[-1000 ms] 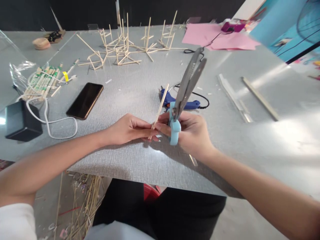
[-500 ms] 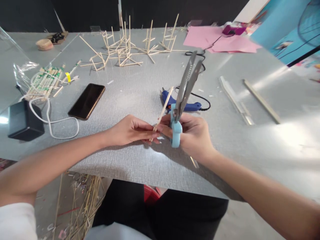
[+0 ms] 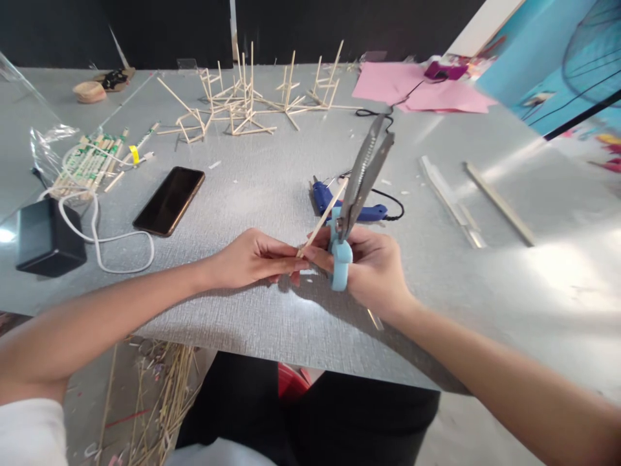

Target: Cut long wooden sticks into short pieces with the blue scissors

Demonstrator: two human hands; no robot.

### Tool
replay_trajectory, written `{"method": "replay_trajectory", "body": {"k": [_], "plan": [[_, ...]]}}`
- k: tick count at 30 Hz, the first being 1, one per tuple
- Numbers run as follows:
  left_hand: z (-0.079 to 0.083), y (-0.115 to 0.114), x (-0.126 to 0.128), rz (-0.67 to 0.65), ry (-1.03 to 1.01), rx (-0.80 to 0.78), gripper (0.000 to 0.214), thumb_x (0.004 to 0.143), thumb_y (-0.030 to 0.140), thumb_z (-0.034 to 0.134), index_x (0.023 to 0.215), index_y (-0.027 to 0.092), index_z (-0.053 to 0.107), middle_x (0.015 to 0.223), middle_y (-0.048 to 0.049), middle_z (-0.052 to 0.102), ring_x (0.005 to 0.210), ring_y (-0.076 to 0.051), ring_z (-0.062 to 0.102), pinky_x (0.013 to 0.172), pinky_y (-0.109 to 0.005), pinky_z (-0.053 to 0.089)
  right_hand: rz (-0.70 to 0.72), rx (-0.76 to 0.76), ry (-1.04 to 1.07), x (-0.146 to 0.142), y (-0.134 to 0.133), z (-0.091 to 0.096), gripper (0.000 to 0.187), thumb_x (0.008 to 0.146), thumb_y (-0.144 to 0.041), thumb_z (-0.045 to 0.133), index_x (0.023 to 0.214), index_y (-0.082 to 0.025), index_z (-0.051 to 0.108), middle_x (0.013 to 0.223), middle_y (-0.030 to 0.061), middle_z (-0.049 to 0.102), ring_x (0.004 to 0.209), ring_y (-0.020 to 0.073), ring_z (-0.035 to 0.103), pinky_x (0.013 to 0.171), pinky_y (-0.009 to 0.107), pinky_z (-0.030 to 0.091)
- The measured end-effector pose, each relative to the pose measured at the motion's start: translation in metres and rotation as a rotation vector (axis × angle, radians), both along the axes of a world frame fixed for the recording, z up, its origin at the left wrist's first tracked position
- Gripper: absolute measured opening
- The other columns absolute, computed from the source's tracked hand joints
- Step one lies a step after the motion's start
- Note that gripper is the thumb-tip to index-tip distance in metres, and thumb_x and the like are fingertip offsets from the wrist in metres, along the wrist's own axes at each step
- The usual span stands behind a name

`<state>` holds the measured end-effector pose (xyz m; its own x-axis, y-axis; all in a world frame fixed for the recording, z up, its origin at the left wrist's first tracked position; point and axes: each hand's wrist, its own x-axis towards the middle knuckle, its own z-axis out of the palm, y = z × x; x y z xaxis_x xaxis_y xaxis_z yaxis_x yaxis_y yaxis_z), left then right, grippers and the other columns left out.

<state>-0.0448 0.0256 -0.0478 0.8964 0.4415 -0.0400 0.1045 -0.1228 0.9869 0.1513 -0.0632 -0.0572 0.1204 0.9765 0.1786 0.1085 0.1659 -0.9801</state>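
Observation:
My left hand (image 3: 259,260) pinches the lower end of a thin wooden stick (image 3: 323,220), which slants up to the right. In my right hand (image 3: 376,268) is a pair of scissors (image 3: 361,184) with light blue handles, blades pointing up and a little apart. The thumb and fingertips of that hand also touch the stick, close to my left fingertips. The stick's lowest end is partly hidden by the fingers. Just behind the scissors, a blue glue gun (image 3: 323,197) lies on the grey table (image 3: 252,194), partly covered by the blades and stick.
A phone (image 3: 169,200), a black adapter (image 3: 51,239) with white cable and wrapped chopsticks (image 3: 92,158) lie left. Several stick frames (image 3: 242,116) stand at the back, pink paper (image 3: 388,84) behind right. Clear glue sticks (image 3: 451,200) and a wooden strip (image 3: 499,204) lie right.
The stick has tilted further to the right in my fingers. Both hands keep their hold and have barely moved; the whole view has shifted slightly.

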Motion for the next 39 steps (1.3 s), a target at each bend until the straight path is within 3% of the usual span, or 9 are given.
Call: {"method": "replay_trajectory", "body": {"k": [10, 17, 33, 39], "plan": [[-0.002, -0.002, 0.001, 0.023, 0.064, 0.051, 0.034, 0.098, 0.044, 0.066, 0.096, 0.014, 0.082, 0.079, -0.0064, 0.074, 0.06, -0.008, 0.053, 0.057, -0.021, 0.045, 0.021, -0.024, 0.008, 0.002, -0.002, -0.009, 0.021, 0.079, -0.039, 0.088, 0.084, -0.025, 0.073, 0.083, 0.0007, 0.074, 0.067, 0.0194, 0.071, 0.063, 0.038, 0.062], [0.0, -0.003, 0.003, 0.078, 0.027, -0.076, 0.025, 0.094, 0.036, 0.071, 0.106, 0.017, 0.083, 0.093, -0.0086, 0.08, 0.064, -0.009, 0.061, 0.061, -0.02, 0.052, -0.085, 0.025, -0.045, 0.001, -0.002, -0.005, 0.02, 0.077, -0.04, 0.088, 0.081, -0.027, 0.073, 0.083, 0.0004, 0.074, 0.067, 0.0185, 0.07, 0.058, 0.034, 0.06], [0.001, -0.003, 0.003, 0.158, 0.011, -0.044, 0.027, 0.086, 0.042, 0.079, 0.089, 0.016, 0.086, 0.066, -0.0047, 0.073, 0.051, -0.007, 0.046, 0.048, -0.021, 0.037, -0.045, 0.051, -0.087, 0.001, -0.003, -0.001, 0.021, 0.081, -0.044, 0.085, 0.081, -0.027, 0.072, 0.083, 0.0012, 0.074, 0.072, 0.0211, 0.07, 0.065, 0.038, 0.06], [0.001, -0.003, 0.001, 0.209, -0.016, -0.067, 0.025, 0.088, 0.04, 0.079, 0.086, 0.017, 0.085, 0.07, -0.0046, 0.074, 0.053, -0.006, 0.049, 0.051, -0.02, 0.04, -0.183, 0.2, -0.157, 0.007, 0.002, 0.003, 0.023, 0.077, -0.041, 0.087, 0.085, -0.027, 0.07, 0.078, -0.0002, 0.07, 0.069, 0.0187, 0.064, 0.066, 0.037, 0.056]]}}
